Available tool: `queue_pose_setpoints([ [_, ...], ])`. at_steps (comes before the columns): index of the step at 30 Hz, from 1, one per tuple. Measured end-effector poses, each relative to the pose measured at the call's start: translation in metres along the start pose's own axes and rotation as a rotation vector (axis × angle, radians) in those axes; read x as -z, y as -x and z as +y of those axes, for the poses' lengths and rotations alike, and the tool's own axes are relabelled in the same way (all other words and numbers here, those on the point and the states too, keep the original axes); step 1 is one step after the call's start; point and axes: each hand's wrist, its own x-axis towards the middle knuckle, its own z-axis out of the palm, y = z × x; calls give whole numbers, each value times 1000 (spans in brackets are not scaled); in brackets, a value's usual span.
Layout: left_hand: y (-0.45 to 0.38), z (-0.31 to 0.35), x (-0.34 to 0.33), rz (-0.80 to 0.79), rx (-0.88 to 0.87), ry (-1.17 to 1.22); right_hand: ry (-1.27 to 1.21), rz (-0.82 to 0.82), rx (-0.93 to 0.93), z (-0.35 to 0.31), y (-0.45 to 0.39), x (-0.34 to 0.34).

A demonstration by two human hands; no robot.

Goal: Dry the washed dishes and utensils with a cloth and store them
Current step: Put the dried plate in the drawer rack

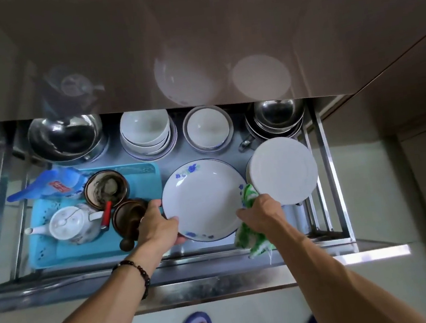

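We are holding a white plate with blue flowers [201, 199] over the middle of the pulled-out steel drawer [219, 265], one hand at each side of its rim. Our left hand [158, 225] is grasping the rim at about eight o'clock on the plate, thumb lying on the upper face and fingers curled under. Our right hand [259, 210] is gripping the rim at about four o'clock, and it is also clutching the green-and-white cloth [251, 234], which is bunching between palm and plate and hanging down below the wrist.

At three o'clock from the plate, just beside it, a stack of plain white plates [284, 170] is sitting. At twelve o'clock, two stacks of white bowls [146, 132] are standing side by side, with steel bowls [66, 137] at ten o'clock and more steel bowls [276, 117] at one o'clock. At nine o'clock, a blue tray [138, 170] is carrying a white teapot [70, 224] and two brown pots [106, 187].
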Motion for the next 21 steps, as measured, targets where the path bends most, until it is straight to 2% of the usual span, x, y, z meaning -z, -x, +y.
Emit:
queue_pose_setpoints([
  [9,-20,-10,-17,3,6,-34,-39,69,-57,17,-20,-16],
  [13,-23,-12,-27,63,3,-120,-38,110,-66,22,-26,-23],
  [17,-25,-14,-31,100,19,-164,82,155,-15,21,-19,-20],
  [21,-23,-11,-30,81,11,-206,273,238,121,17,2,-1],
])
